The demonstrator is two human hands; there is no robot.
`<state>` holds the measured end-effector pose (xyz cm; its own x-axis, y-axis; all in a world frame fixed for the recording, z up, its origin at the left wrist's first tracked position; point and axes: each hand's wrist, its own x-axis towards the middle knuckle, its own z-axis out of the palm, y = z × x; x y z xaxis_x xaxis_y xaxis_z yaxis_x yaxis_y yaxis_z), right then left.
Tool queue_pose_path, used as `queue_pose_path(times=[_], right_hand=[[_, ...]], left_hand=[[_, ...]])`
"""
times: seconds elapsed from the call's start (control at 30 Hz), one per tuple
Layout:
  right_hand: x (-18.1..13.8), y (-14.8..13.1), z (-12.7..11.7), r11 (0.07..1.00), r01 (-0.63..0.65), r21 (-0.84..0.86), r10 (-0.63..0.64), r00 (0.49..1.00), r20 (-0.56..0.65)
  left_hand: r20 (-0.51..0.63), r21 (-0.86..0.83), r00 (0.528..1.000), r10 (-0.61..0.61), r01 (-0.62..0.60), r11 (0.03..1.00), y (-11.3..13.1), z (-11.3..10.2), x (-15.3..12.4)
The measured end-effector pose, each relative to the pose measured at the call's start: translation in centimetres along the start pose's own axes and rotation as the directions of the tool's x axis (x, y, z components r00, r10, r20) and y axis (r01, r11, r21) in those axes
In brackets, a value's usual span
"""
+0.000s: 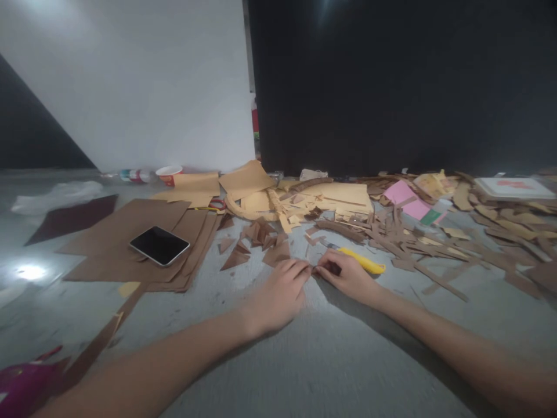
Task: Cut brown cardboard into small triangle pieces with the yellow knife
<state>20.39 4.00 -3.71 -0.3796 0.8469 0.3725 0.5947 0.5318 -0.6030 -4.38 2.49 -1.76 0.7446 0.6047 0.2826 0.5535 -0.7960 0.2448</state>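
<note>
Where the two hands meet on the grey tabletop (331, 360), a small brown cardboard piece (334, 268) is pinched between the left grip (278, 293) and right grip (343, 276), fingertips closed on it.

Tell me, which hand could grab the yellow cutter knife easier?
The right hand, probably. The yellow plastic cutter knife lies on the grey floor right beside it, touching or nearly so. The left hand sits farther away, across the small brown cardboard piece both hands pinch.
</note>
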Motion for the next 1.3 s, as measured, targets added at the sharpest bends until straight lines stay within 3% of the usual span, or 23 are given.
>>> queue_pose_path(times=[0.23, 0.43, 0.83, 1.07, 1.3], right_hand=[[0.0, -0.2, 0.0, 0.996, -0.077, 0.048, 0.079, 0.996, -0.037], [-0.1, -0.2, 0.1, 1.0, -0.018, -0.001, 0.018, 0.999, -0.036], [-0.4, -0.4, 0.1, 0.984, 0.143, -0.109, -0.15, 0.987, -0.058], [-0.7, -1.3, -0.4, 0.957, 0.198, -0.211, -0.208, 0.978, -0.025], [-0.6, -1.1, -0.4, 0.946, 0.25, -0.206, -0.253, 0.967, 0.014]], left_hand=[[-0.002, 0.015, 1.0, 0.017, -0.017, 1.0, -0.1, 0.3, -0.2], [-0.002, -0.003, 1.0, -0.008, 0.008, 1.0, 0.1, 0.2, -0.1], [-0.005, 0.116, 0.997, 0.08, -0.079, 0.99, 0.0, 0.3, -0.3], [-0.057, 0.12, 0.998, 0.012, -0.005, 0.993, 0.5, 0.3, -0.3], [-0.048, 0.106, 0.999, 0.018, -0.012, 0.994, 0.5, 0.0, -0.3]])
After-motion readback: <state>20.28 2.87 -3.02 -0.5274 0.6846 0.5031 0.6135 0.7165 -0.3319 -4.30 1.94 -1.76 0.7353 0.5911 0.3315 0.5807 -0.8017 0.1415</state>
